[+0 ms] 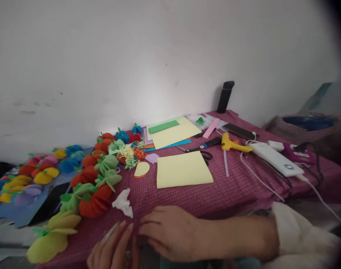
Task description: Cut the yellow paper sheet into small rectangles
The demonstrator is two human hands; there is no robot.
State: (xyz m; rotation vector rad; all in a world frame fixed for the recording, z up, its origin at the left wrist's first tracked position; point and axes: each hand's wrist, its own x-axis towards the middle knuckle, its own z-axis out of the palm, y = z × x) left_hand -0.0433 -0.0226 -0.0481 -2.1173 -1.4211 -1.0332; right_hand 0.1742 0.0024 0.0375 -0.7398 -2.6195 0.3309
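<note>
At the bottom edge my left hand (111, 248) points its fingers upward, stretched and slightly apart, blurred by motion. My right hand (170, 233) reaches in from the right with bent fingers, close beside the left one. Whatever lies between its fingertips is hidden. Just above them a crumpled white tissue (123, 202) rests on the checked tablecloth (170, 200). A pale yellow sheet (184, 170) lies flat farther back. To the left sit several pumpkin-like paper crafts; a red one (94, 200) and a yellow one (49, 243) are nearest my left hand.
A yellow glue gun (234, 144) lies right of the sheet, near a white power bank (278, 158) with cables. Scissors (205, 155), shredded paper (131, 154) and stacked coloured sheets (177, 132) are behind. A black bottle (225, 98) stands by the wall.
</note>
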